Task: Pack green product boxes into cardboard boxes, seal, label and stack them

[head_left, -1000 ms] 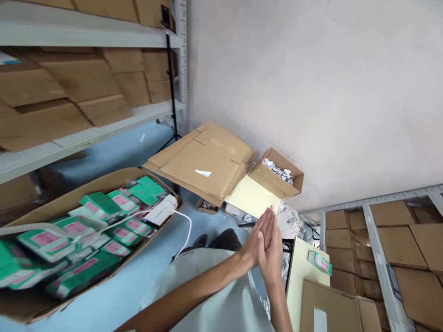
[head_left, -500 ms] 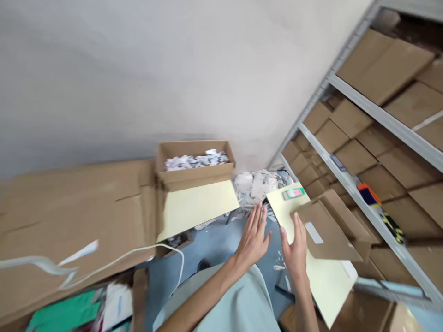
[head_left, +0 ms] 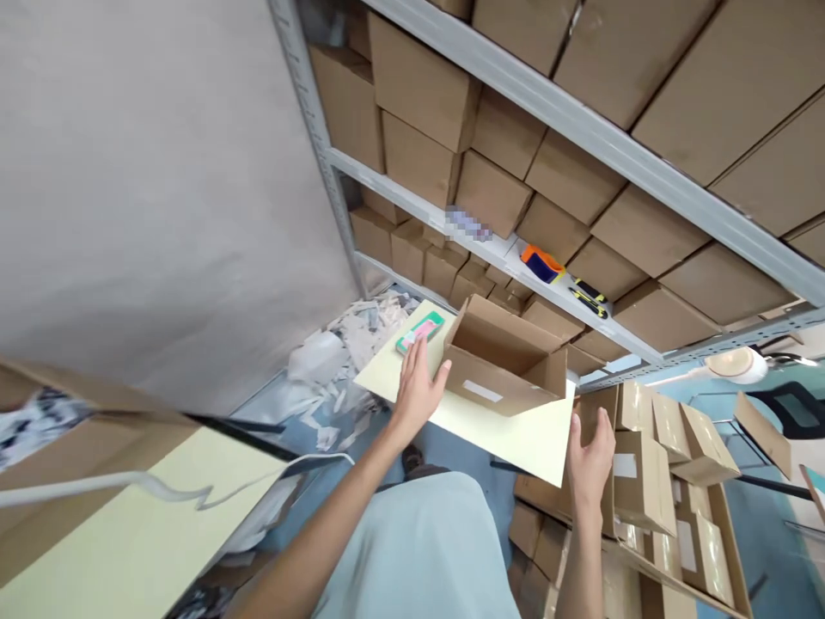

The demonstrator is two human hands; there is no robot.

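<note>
In the head view, the left hand (head_left: pixel 418 391) is covering part of the near edge of the green pack (head_left: pixel 420 330), so whether its fingertips are touching, I cannot tell. Its fingers are lying nearly together, thumb standing apart before the carton (head_left: pixel 512 395). And the right hand (head_left: pixel 589 460) is hovering just beside the table's right end, thumb and fingers parted! Both forearms are running out of view below. A small item (head_left: pixel 468 223) on the shelf is showing only as blurred squares, and a box of crumpled paper (head_left: pixel 45 421) is getting cut off at the left edge.

Around them, the pack is lying beside the open carton, which is sitting upright and blocking part of the lower shelf. An orange-and-blue tool (head_left: pixel 542 263) and two yellow-and-black cutters (head_left: pixel 588 301) are resting along the rail (head_left: pixel 412 205). A white cord (head_left: pixel 161 488) is crossing in front of the other table (head_left: pixel 148 533). Paper scraps (head_left: pixel 351 348) are lying heaped, and boxes (head_left: pixel 644 494) are crowding the right.

Underneath, the pale table (head_left: pixel 516 438) is bearing pack and carton; blue floor (head_left: pixel 770 524) is showing beyond, a grey wall (head_left: pixel 161 172) is filling the left, and a chair (head_left: pixel 790 408) is standing far right.
</note>
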